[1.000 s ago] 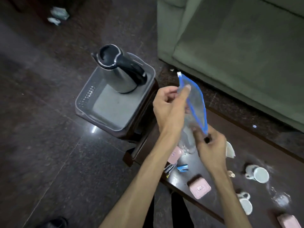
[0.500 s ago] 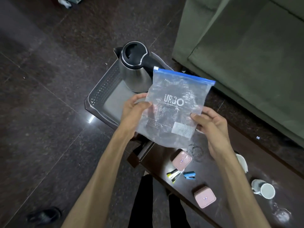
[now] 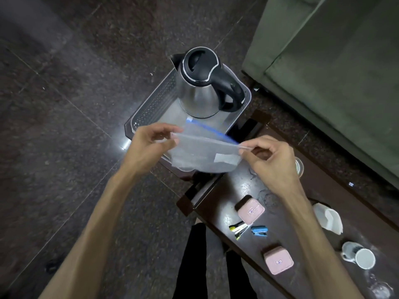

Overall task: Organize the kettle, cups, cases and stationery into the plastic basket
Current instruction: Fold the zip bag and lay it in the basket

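Note:
A clear zip bag [image 3: 205, 152] with a blue seal strip is stretched nearly flat between my hands, just above the near end of the grey plastic basket [image 3: 151, 108]. My left hand [image 3: 151, 141] pinches its left edge and my right hand [image 3: 272, 156] pinches its right edge. A steel kettle [image 3: 205, 87] with a black lid and handle stands upright in the basket's far end. On the dark table [image 3: 302, 244] lie two pink cases [image 3: 251, 210] [image 3: 278, 263], coloured pens [image 3: 237, 228], a blue stapler [image 3: 259, 230] and a white cup [image 3: 360, 256] on its side.
A green sofa [image 3: 334, 72] stands at the right behind the table. White folded paper [image 3: 328, 216] lies on the table near my right forearm. The basket rests on a low stool beside the table's end. Dark stone floor [image 3: 64, 126] fills the left.
The bag went from held upright facing me to laid flat, lowered toward the basket. Both hands shifted to its side edges. The view has tilted further down.

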